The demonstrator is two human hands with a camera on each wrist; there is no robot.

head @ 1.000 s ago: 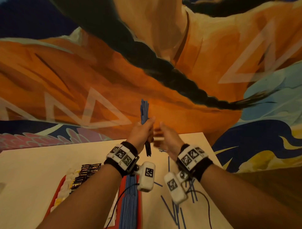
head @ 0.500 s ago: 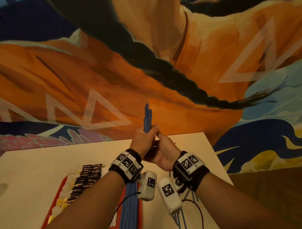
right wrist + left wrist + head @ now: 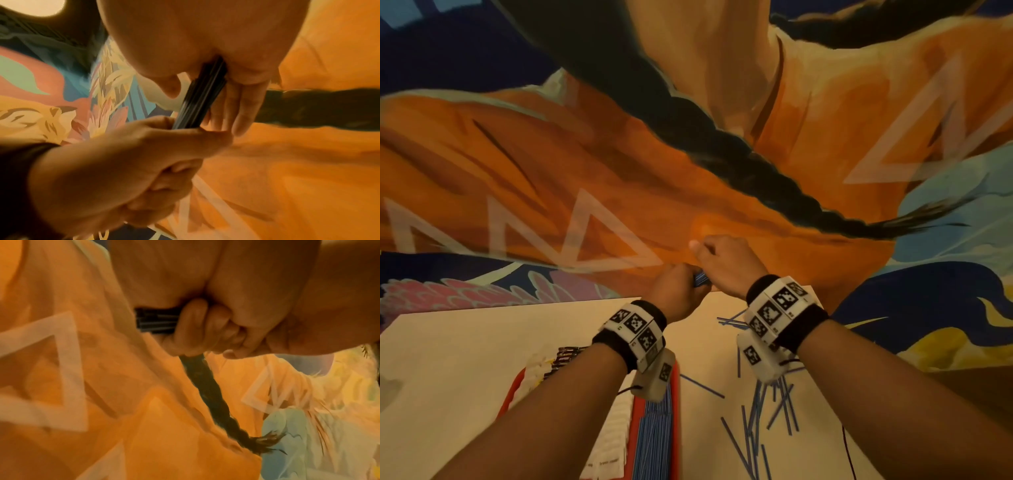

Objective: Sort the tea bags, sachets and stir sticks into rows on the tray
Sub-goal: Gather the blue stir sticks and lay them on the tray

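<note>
My left hand (image 3: 681, 291) is fisted round a bundle of blue stir sticks (image 3: 700, 278), held above the table's far edge. The left wrist view shows the curled fingers (image 3: 197, 331) with the stick ends (image 3: 156, 321) poking out beside them. My right hand (image 3: 726, 263) covers the bundle's upper part. In the right wrist view its straight fingers (image 3: 240, 105) lie along the bundle (image 3: 201, 100), and the thumb (image 3: 170, 87) stands a little off the other side. The red tray (image 3: 515, 390) holds rows of blue sticks (image 3: 654, 438), white sachets (image 3: 616, 431) and dark tea bags (image 3: 565, 356).
Several loose blue sticks (image 3: 763, 411) lie scattered on the pale table (image 3: 448, 377) to the right of the tray, under my right forearm. A painted mural wall (image 3: 619, 154) rises just behind the table's far edge.
The right hand has closed in and slid up over the bundle's top, which earlier stuck out above both hands. Both hands have lifted further from the table.
</note>
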